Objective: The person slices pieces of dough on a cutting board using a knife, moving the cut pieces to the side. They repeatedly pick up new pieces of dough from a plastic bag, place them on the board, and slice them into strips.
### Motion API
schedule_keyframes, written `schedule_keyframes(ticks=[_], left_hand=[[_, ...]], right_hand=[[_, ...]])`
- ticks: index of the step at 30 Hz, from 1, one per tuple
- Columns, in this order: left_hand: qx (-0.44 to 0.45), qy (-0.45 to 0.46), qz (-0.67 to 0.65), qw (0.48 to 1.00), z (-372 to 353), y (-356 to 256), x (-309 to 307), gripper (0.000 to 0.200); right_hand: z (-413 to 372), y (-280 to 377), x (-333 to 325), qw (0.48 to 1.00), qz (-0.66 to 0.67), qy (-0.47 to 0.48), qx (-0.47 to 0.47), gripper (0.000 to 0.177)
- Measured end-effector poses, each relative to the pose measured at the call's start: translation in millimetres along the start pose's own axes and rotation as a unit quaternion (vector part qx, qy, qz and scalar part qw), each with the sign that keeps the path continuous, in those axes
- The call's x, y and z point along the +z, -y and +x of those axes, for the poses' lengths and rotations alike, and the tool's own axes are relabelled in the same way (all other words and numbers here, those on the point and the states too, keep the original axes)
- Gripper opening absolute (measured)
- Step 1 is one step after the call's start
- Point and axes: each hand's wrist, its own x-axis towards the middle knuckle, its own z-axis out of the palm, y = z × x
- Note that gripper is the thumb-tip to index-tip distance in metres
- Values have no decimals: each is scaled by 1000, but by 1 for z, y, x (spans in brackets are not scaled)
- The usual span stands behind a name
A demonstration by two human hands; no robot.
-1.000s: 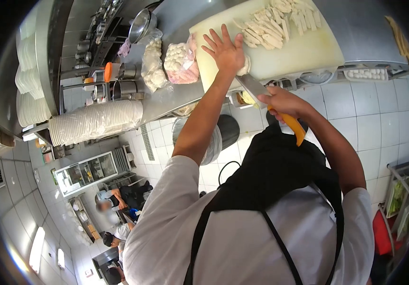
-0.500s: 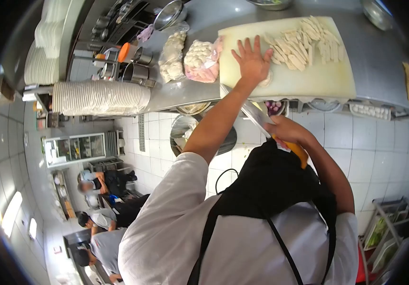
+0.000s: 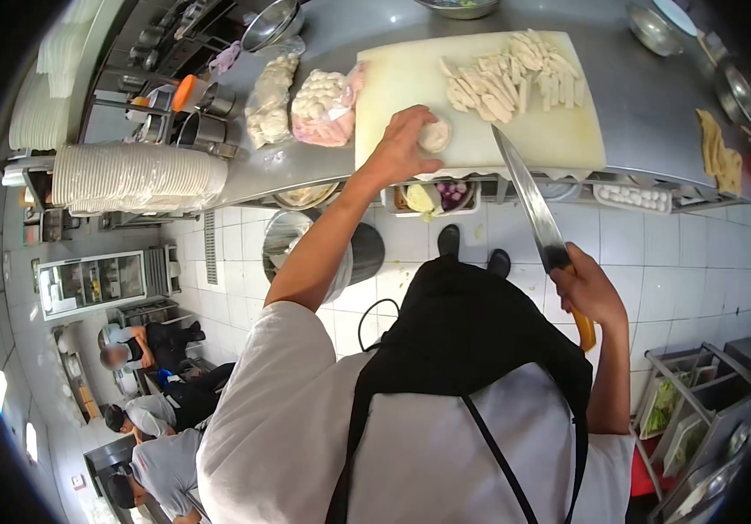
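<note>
My left hand grips a pale round piece of food at the near edge of the white cutting board. A pile of cut white strips lies on the board's far right part. My right hand holds a long knife by its orange handle, pulled back from the board at waist height, blade pointing toward the board's near edge.
Two plastic bags of white balls lie left of the board on the steel counter. Stacked white bowls and metal cups sit further left. Containers hang under the counter. Other people work far below left.
My left hand went from lying flat on the food to gripping and lifting it. My right hand drew the knife out from the board and back toward my body.
</note>
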Motion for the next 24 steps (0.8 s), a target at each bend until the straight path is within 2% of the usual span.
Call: schedule_keyframes(ticks=[4, 6, 8, 12, 15, 18, 24], left_hand=[[-14, -61, -37, 997, 0, 13, 17, 60], [-31, -75, -35, 996, -1, 7, 20, 57], [-22, -135, -14, 991, -2, 6, 37, 54], [-6, -228, 14, 974, -9, -4, 52, 51], [-56, -213, -42, 975, -12, 4, 51, 51], [-20, -214, -43, 976, -11, 12, 58, 47], [-18, -237, -58, 970, -14, 7, 57, 47]], right_hand=[[9, 8, 8, 990, -114, -46, -67, 18], [9, 20, 13, 988, -140, -47, -52, 20], [14, 21, 17, 985, -159, -48, -47, 21], [32, 22, 27, 967, -214, -75, -112, 29], [42, 38, 39, 963, -233, -69, -114, 30], [52, 44, 49, 959, -242, -65, -132, 30], [69, 46, 46, 954, -273, -59, -109, 30]])
